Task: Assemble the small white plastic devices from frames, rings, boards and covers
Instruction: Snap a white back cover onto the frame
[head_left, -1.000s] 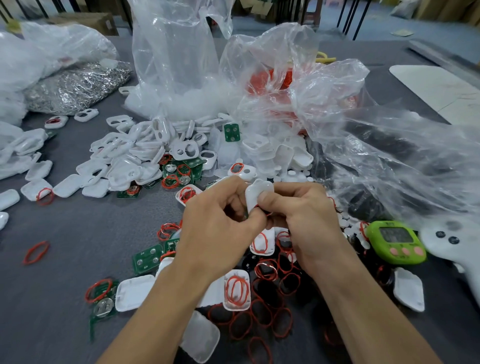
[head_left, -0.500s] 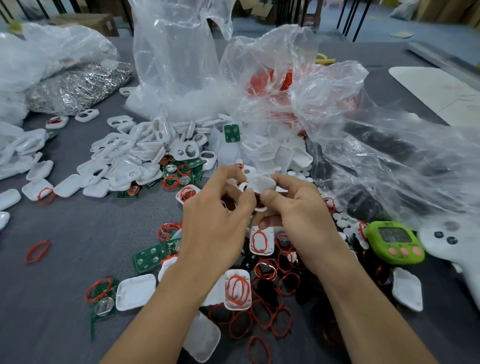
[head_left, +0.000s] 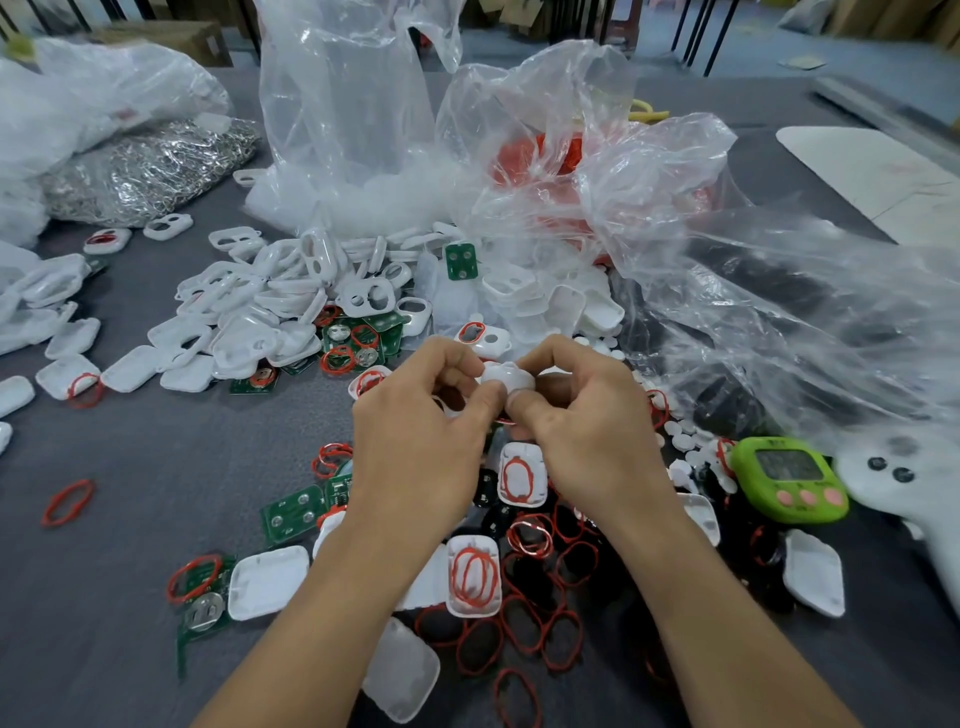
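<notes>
My left hand (head_left: 415, 436) and my right hand (head_left: 587, 431) meet at the middle of the table and together pinch one small white plastic device (head_left: 506, 378) between thumbs and fingers. A sliver of red ring shows under it. A heap of white frames (head_left: 260, 306) lies to the left behind my hands. Red rings (head_left: 524, 623) and white covers (head_left: 474, 574) with rings in them lie under my forearms. Green boards (head_left: 293, 512) sit at the near left.
Clear plastic bags (head_left: 597, 171) rise behind the parts and spread to the right. A bag of shiny metal pieces (head_left: 150, 171) lies far left. A green timer (head_left: 792, 480) and a white controller (head_left: 893, 483) sit at the right. Grey table (head_left: 130, 545) shows bare at the near left.
Both hands have moved away from me with the white device, and it has turned from standing on edge to lying flatter between my fingertips.
</notes>
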